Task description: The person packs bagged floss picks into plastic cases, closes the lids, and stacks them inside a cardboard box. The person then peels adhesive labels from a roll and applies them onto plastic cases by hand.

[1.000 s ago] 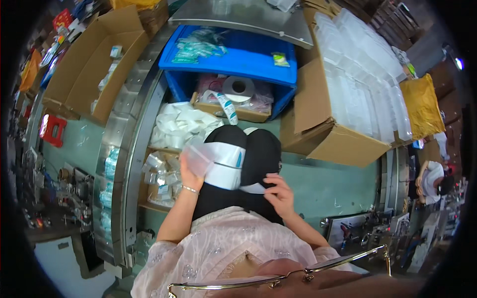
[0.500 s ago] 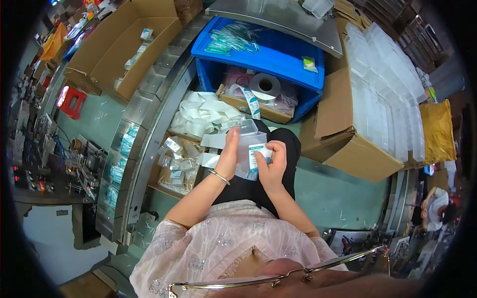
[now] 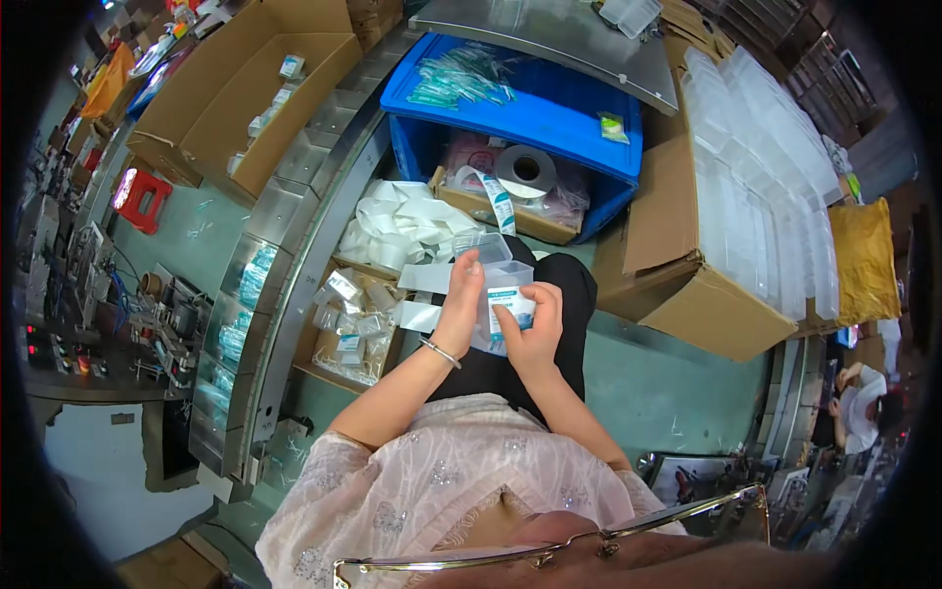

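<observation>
Over my lap is a clear plastic box (image 3: 505, 276) with its hinged lid (image 3: 481, 247) raised at the far end. My left hand (image 3: 459, 306) is closed along the box's left side, a bracelet on its wrist. A white and blue label (image 3: 508, 302) lies against the box's face. My right hand (image 3: 535, 329) is closed at the box's right side, its thumb pressed on the label and its fingers curled by the label's right edge. Strips of pale label backing (image 3: 424, 278) extend left from behind my left hand.
At left, a carton (image 3: 348, 324) holds clear boxes, beside crumpled white backing (image 3: 402, 221). Ahead, a blue crate (image 3: 515, 110) contains a label roll (image 3: 525, 169). A carton of clear containers (image 3: 687, 265) stands at right. A metal conveyor (image 3: 280, 294) with teal packets runs along the left.
The label, tilted at the box's right side before, now lies straighter and flatter on its face. My right thumb has moved slightly left and down over it.
</observation>
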A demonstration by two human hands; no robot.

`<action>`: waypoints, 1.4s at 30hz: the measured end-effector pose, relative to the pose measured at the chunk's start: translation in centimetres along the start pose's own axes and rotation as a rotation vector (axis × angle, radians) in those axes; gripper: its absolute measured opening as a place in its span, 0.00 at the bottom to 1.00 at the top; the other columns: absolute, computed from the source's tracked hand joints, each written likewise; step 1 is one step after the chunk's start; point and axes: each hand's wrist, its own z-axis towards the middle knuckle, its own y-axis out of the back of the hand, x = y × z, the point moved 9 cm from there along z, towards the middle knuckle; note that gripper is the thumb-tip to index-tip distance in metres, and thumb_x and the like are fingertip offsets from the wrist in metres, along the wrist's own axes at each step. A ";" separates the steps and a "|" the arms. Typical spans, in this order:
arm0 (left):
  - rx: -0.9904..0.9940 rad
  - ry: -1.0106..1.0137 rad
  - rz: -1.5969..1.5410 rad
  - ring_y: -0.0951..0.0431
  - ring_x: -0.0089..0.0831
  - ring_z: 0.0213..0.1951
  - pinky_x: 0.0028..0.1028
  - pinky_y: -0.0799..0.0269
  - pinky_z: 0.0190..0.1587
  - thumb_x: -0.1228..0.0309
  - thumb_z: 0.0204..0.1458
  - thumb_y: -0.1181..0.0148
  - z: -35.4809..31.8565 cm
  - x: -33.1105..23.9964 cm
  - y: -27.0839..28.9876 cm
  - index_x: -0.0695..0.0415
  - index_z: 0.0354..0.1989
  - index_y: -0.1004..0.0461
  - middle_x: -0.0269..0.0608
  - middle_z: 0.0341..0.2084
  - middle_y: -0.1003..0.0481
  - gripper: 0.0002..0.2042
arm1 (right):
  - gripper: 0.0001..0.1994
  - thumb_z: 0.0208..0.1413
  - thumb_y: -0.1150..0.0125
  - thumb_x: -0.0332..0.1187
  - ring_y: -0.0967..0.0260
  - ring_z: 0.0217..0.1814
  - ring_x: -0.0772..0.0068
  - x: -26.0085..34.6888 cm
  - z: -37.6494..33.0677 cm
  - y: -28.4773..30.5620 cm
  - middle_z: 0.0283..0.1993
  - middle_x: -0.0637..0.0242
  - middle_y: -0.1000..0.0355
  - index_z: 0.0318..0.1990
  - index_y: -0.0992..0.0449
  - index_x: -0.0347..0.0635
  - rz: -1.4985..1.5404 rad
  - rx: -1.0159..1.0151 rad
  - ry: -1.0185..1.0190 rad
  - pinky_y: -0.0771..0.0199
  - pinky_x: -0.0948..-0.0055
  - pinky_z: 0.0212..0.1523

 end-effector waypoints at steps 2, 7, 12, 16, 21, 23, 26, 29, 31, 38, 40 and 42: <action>0.000 -0.004 0.018 0.47 0.30 0.55 0.27 0.54 0.57 0.53 0.55 0.60 -0.2 -0.5 -0.1 0.61 0.57 0.48 0.42 0.53 0.45 0.27 | 0.20 0.37 0.34 0.28 0.37 0.39 0.59 0.1 0.0 0.0 0.39 0.55 0.38 0.38 0.36 0.37 -0.026 -0.008 0.025 0.36 0.71 0.40; -0.001 -0.036 0.034 0.47 0.31 0.56 0.26 0.53 0.57 0.55 0.56 0.60 -0.1 -0.3 0.0 0.62 0.57 0.48 0.43 0.53 0.45 0.26 | 0.20 0.36 0.34 0.30 0.38 0.42 0.58 0.3 -0.2 -0.1 0.39 0.56 0.38 0.38 0.35 0.38 -0.080 -0.008 0.031 0.39 0.68 0.43; -0.050 -0.110 0.022 0.45 0.31 0.53 0.26 0.52 0.56 0.55 0.56 0.60 -0.3 -1.0 0.5 0.60 0.56 0.48 0.43 0.51 0.43 0.25 | 0.19 0.39 0.36 0.37 0.41 0.46 0.57 1.2 -0.8 -0.5 0.46 0.55 0.38 0.40 0.32 0.43 -0.343 0.057 0.085 0.49 0.60 0.49; -0.078 -0.075 -0.029 0.43 0.29 0.52 0.25 0.50 0.55 0.54 0.56 0.61 0.0 -1.2 1.3 0.58 0.56 0.47 0.41 0.49 0.42 0.24 | 0.19 0.40 0.39 0.32 0.45 0.55 0.52 -2.6 -0.3 2.9 0.58 0.50 0.48 0.43 0.32 0.40 -0.505 -0.094 0.001 0.49 0.59 0.53; -0.091 -0.074 -0.134 0.40 0.28 0.50 0.26 0.46 0.53 0.53 0.57 0.61 1.0 -1.3 2.3 0.55 0.55 0.46 0.41 0.47 0.40 0.23 | 0.18 0.40 0.40 0.35 0.48 0.58 0.53 0.9 -2.6 -0.2 0.54 0.56 0.41 0.42 0.31 0.44 -0.371 0.273 0.288 0.53 0.48 0.52; -0.096 -0.067 -0.159 0.38 0.29 0.49 0.27 0.41 0.51 0.52 0.57 0.62 1.3 -1.6 2.3 0.55 0.55 0.45 0.42 0.47 0.39 0.24 | 0.14 0.41 0.40 0.35 0.46 0.58 0.54 2.5 -6.0 -3.3 0.51 0.63 0.38 0.39 0.28 0.45 -0.262 0.579 0.378 0.57 0.46 0.56; -0.101 -0.032 -0.290 0.35 0.30 0.49 0.27 0.38 0.50 0.51 0.56 0.62 2.4 -2.1 3.0 0.55 0.55 0.45 0.42 0.47 0.39 0.24 | 0.07 0.41 0.40 0.32 0.37 0.52 0.61 2.2 -8.8 -3.6 0.41 0.71 0.30 0.31 0.25 0.46 0.003 0.710 0.511 0.60 0.47 0.60; -0.041 0.016 -0.375 0.33 0.31 0.47 0.29 0.35 0.48 0.51 0.56 0.61 2.1 -2.3 1.6 0.56 0.55 0.44 0.44 0.46 0.36 0.25 | 0.05 0.41 0.41 0.30 0.34 0.48 0.64 -0.7 -5.8 -1.1 0.38 0.69 0.29 0.30 0.26 0.46 -0.091 0.549 0.385 0.55 0.47 0.59; 0.001 0.061 -0.441 0.32 0.32 0.47 0.30 0.35 0.48 0.51 0.56 0.61 1.9 -1.5 0.4 0.56 0.54 0.43 0.44 0.46 0.35 0.25 | 0.06 0.42 0.42 0.28 0.36 0.50 0.60 -3.8 -2.6 -0.2 0.40 0.66 0.30 0.30 0.26 0.45 -0.201 0.448 0.319 0.50 0.50 0.57; 0.027 0.176 -0.866 0.31 0.38 0.45 0.39 0.37 0.49 0.44 0.52 0.60 4.8 2.7 2.6 0.54 0.50 0.36 0.39 0.42 0.30 0.28 | 0.15 0.40 0.39 0.30 0.54 0.64 0.56 -8.1 2.5 -5.4 0.58 0.66 0.42 0.41 0.25 0.53 -0.216 0.773 0.288 0.51 0.54 0.59; 0.006 0.204 -0.811 0.31 0.38 0.45 0.38 0.37 0.50 0.44 0.52 0.61 5.0 3.5 3.5 0.54 0.50 0.36 0.39 0.41 0.30 0.27 | 0.14 0.40 0.39 0.30 0.55 0.64 0.56 -8.1 3.0 -6.6 0.57 0.65 0.41 0.39 0.25 0.53 -0.141 0.839 0.335 0.51 0.55 0.59; -0.016 0.193 -0.826 0.31 0.37 0.44 0.37 0.37 0.49 0.45 0.52 0.61 5.2 3.7 3.8 0.54 0.50 0.36 0.39 0.41 0.30 0.27 | 0.12 0.39 0.39 0.30 0.53 0.63 0.57 -8.1 3.6 -7.1 0.55 0.65 0.39 0.37 0.24 0.51 -0.104 0.873 0.336 0.50 0.56 0.59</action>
